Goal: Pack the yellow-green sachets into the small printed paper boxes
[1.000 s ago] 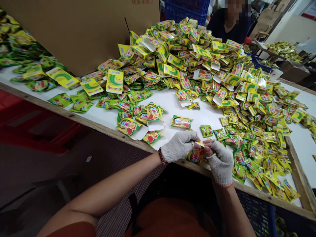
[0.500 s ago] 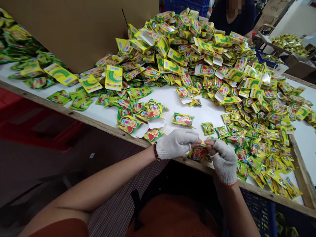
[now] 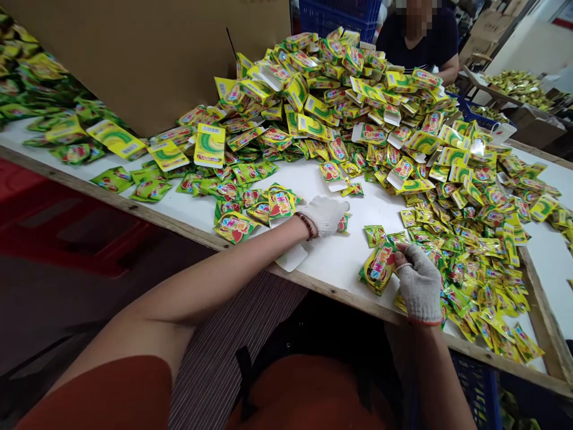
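My right hand (image 3: pixel 418 283), in a white fingerless work glove, pinches the edge of a small printed carton (image 3: pixel 378 266) between thumb and fingers. The carton is yellow and green with a red fruit picture, tilted just above the white tabletop (image 3: pixel 331 263). Further left, my gloved left hand (image 3: pixel 326 216) reaches over another printed carton (image 3: pixel 343 223), covering most of it. The left fingertips are hidden, so their grip does not show. Beside the left wrist lie several cartons (image 3: pixel 281 203) and shiny green sachets (image 3: pixel 227 191).
A tall heap of cartons (image 3: pixel 317 107) stands at the back, against a large brown cardboard box (image 3: pixel 179 65). Loose sachets (image 3: pixel 483 292) cover the right side up to a wooden rim (image 3: pixel 544 322). Another person (image 3: pixel 418 45) is behind the heap. A blue crate (image 3: pixel 477 388) stands below the table.
My hands have parted. The left moved up and left onto the carton lying there; the right shifted slightly right, keeping the carton both hands were at, now tilted. The view has shifted a little.
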A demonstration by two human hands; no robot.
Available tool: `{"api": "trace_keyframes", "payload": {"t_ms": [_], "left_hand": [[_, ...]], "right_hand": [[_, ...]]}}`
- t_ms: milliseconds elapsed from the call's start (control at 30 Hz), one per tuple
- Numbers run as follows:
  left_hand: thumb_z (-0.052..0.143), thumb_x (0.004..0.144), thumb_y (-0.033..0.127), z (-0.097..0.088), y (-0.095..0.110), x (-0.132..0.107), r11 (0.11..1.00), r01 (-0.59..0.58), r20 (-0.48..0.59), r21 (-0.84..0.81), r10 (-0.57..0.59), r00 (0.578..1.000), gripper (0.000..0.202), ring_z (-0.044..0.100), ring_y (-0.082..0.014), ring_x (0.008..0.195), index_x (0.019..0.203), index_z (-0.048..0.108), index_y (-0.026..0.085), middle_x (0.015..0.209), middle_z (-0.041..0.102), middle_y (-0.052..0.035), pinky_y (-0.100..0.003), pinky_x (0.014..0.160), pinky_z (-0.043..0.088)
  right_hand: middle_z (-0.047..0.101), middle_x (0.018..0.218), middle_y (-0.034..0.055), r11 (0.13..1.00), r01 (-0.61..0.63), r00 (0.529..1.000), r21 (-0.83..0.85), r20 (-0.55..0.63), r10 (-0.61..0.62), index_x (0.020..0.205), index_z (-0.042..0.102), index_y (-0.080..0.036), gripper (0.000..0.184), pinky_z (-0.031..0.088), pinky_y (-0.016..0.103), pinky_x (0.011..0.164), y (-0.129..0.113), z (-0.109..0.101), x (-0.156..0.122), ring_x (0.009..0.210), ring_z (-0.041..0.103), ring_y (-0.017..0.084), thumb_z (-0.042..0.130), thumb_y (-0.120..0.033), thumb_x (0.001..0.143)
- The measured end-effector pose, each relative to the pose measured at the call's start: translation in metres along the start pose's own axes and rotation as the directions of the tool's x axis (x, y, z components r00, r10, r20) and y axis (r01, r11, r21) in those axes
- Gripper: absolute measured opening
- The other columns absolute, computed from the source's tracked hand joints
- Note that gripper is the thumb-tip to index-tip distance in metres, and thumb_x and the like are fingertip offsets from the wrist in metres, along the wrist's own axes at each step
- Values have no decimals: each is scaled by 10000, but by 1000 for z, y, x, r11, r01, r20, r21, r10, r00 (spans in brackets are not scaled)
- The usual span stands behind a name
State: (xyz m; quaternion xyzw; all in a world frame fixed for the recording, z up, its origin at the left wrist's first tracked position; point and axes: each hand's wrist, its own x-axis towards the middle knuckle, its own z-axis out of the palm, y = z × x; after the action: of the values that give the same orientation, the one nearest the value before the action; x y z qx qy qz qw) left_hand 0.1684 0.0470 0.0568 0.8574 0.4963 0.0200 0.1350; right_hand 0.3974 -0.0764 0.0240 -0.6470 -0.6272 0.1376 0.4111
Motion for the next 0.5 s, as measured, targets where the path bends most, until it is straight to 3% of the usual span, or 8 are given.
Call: {"api": "trace_keyframes", "payload": {"t_ms": [67, 167, 233, 300, 333, 400, 500], "left_hand": [[682, 765, 323, -5, -5, 7, 998, 51, 76, 47, -54, 996, 445, 644, -307, 932, 1162, 604, 138, 1036, 675, -184, -376, 779, 473], [723, 707, 417, -7, -5, 4, 998, 38, 66, 44, -41, 997, 458, 637, -353, 945, 1051, 647, 124, 1048, 667, -209, -407, 765, 474], [676, 753, 395, -5, -1, -6, 997, 45, 23, -56, -44, 999, 338, 638, -333, 926, 965, 655, 133, 1010, 675, -182, -404, 759, 478], [598, 821, 303, 0, 5, -21, 951, 55, -67, -305, -80, 995, 211, 643, -261, 902, 968, 631, 155, 980, 685, -120, -359, 765, 488], [567, 842, 259, 4, 9, -29, 881, 40, -108, -471, -103, 989, 200, 646, -223, 886, 1014, 605, 165, 972, 687, -91, -331, 762, 496], [549, 853, 210, 13, 19, -47, 630, -30, -152, -776, -140, 978, 276, 655, -171, 853, 1126, 519, 178, 972, 687, -56, -290, 740, 514], [607, 829, 206, 32, 34, -69, 252, -131, -172, -959, -148, 974, 377, 675, -150, 838, 1156, 419, 185, 971, 689, -50, -271, 730, 536]], "right_hand": [[666, 1075, 123, 987, 104, 989, -122, -92, -116, 1138, 658, -156, 322, 509, 448, 891, 2, -4, 3, 991, 630, 271, 594, -338, 880], [643, 1127, 137, 956, 210, 958, -203, -151, -243, 1169, 642, -167, 311, 495, 457, 936, -8, -6, -1, 1059, 611, 274, 595, -293, 890], [659, 1080, 113, 955, 241, 956, -172, -127, -264, 1126, 651, -190, 239, 511, 428, 915, -17, -5, -7, 1016, 627, 249, 576, -257, 909], [673, 1035, 90, 957, 264, 958, -118, -81, -275, 1075, 657, -210, 184, 520, 406, 905, -27, -1, -14, 989, 638, 230, 559, -227, 920], [678, 1029, 86, 958, 272, 958, -91, -63, -278, 1059, 657, -215, 172, 521, 404, 908, -30, 2, -16, 992, 640, 228, 553, -218, 922], [687, 1035, 88, 966, 257, 965, -37, -50, -259, 1070, 650, -214, 181, 527, 416, 910, -36, 9, -19, 1000, 649, 236, 560, -217, 912], [700, 1035, 99, 983, 146, 989, 115, -27, -144, 1118, 623, -203, 238, 562, 412, 850, -39, 21, -21, 952, 681, 242, 595, -234, 884]]}}
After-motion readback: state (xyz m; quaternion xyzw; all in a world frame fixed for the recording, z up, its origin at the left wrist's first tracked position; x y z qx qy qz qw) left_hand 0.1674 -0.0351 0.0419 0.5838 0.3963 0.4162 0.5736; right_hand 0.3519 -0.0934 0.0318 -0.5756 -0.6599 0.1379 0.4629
